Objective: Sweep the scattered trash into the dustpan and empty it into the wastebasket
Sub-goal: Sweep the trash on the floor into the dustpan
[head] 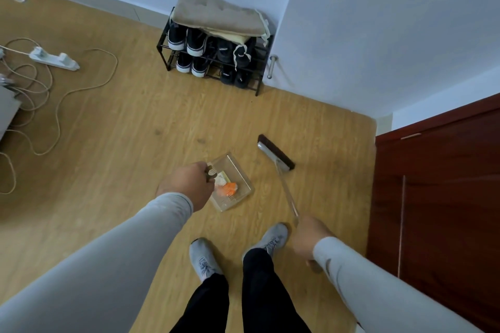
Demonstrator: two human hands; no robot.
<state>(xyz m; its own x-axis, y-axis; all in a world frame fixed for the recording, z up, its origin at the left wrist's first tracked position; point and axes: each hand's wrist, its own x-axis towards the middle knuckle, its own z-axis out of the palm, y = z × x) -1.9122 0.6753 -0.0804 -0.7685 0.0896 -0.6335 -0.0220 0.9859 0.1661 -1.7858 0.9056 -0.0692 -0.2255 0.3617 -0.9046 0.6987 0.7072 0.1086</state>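
The clear dustpan [232, 182] sits on the wooden floor [121, 149], just ahead of the person's feet, and the trash [226, 187], an orange scrap with pale bits beside it, lies inside it near its left side. No loose scraps show on the boards around it, so I'd call the sweeping done and the lift next. The left hand [186, 185] is down at the pan's left edge, fingers curled on what looks like its handle. The tip here: raise it level, open lip tilted slightly up, so nothing slides out on the way to the wastebasket, which is nowhere in view. The broom [276, 153] rests with its dark bristle head on the floor just right of the pan, toward the red door [438, 197]. The right hand [308, 238] is wrapped round the top of its slim handle, arm bent low beside the right shoe. The left arm reaches forward and down, nearly straight.
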